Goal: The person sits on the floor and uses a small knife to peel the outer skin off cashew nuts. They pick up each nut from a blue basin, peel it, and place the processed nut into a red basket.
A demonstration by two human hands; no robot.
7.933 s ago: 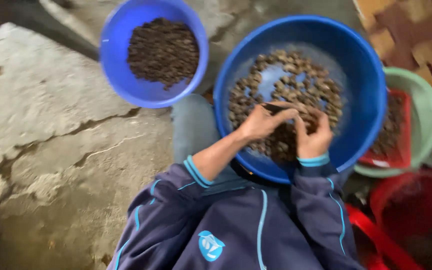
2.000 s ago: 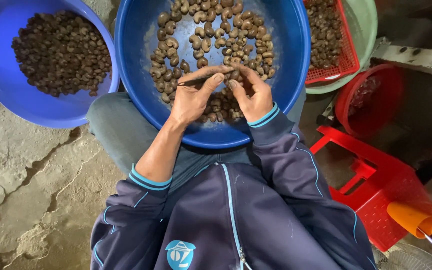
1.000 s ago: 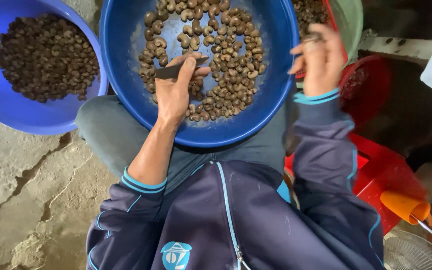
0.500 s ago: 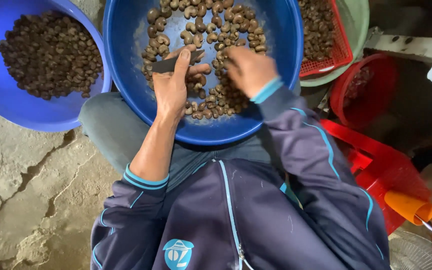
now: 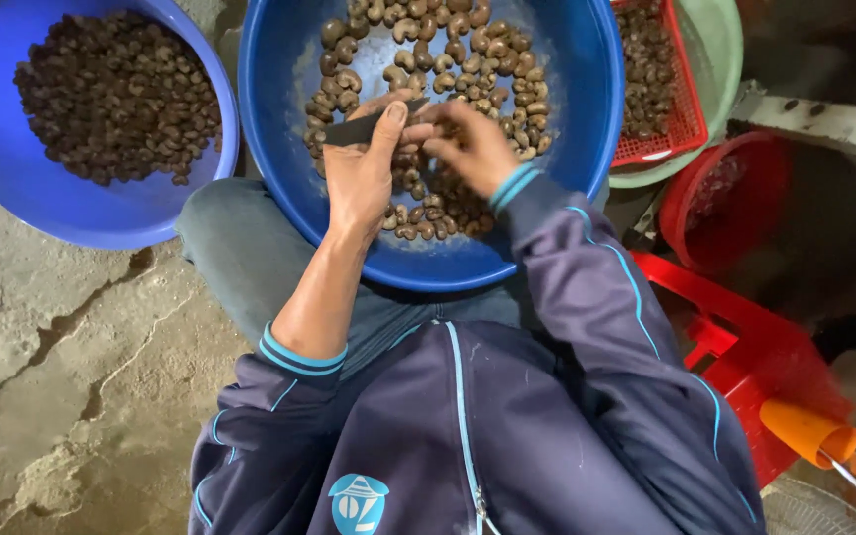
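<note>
Big blue basin (image 5: pixel 587 149): smooth glossy plastic. Second blue basin (image 5: pixel 12 188): same. Nuts (image 5: pixel 468 59): matt, wrinkled shells. Blade (image 5: pixel 359 129): dull dark metal. Red basket (image 5: pixel 681 119): plastic mesh. Jacket (image 5: pixel 507 436): soft matt cloth. Floor (image 5: pixel 61 376): rough cracked concrete.

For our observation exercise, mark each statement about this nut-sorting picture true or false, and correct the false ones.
1. The left hand holds a flat dark blade. True.
2. Both hands work over the large blue plastic basin of pale curved nuts. True.
3. The second round blue bowl on the left is empty. False: it holds a heap of dark brown pieces.
4. The right hand reaches into the red mesh basket. False: it is among the nuts in the large basin.
5. The sleeves are dark blue with light blue trim. True.
</note>
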